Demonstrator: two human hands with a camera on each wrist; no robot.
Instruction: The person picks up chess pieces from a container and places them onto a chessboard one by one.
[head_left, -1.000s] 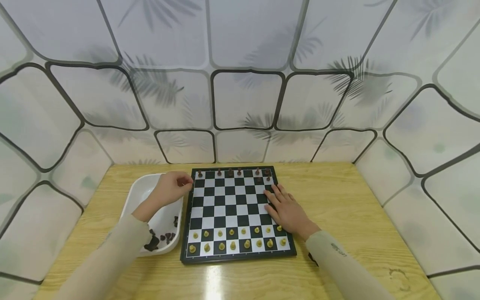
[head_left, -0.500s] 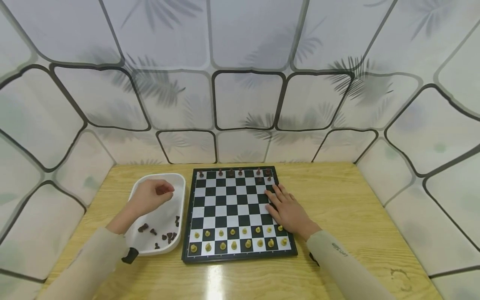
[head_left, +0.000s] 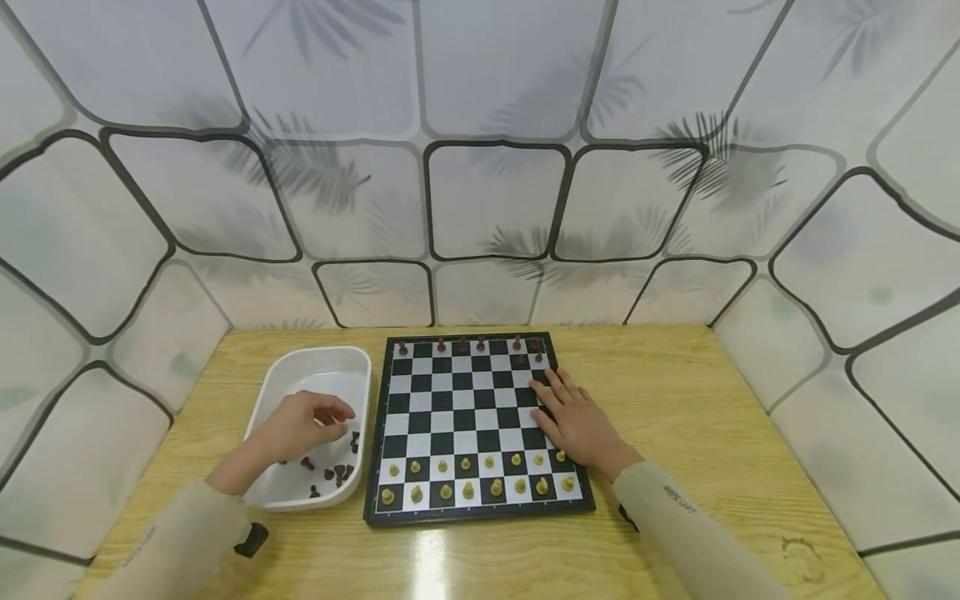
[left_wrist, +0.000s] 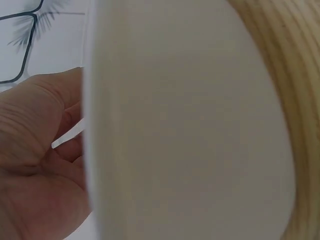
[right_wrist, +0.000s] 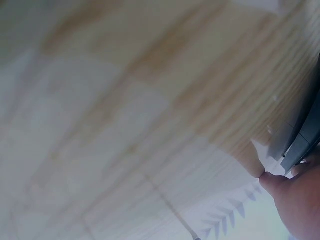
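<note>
My left hand (head_left: 303,422) hovers over the white tray (head_left: 264,392), its fingers loosely bent and no piece seen between them. Several dark chess pieces (head_left: 339,473) lie in the tray, close to those fingers. In the left wrist view the tray wall (left_wrist: 190,125) hides the fingertips of my left hand (left_wrist: 40,135). My right hand (head_left: 581,423) rests with fingers spread on the right edge of the chessboard (head_left: 452,400). Yellow pieces (head_left: 468,490) stand in two rows along the near side; several dark red pieces (head_left: 481,343) stand along the far side.
The wooden table (head_left: 645,358) carries the tray on the left and the board in the middle. A patterned wall covering (head_left: 495,200) rises behind and on both sides. The tray's right rim stands close beside the board's left edge.
My left hand has moved from the board's upper left edge back over the tray, then lower and nearer to the loose pieces. The right hand keeps its place.
</note>
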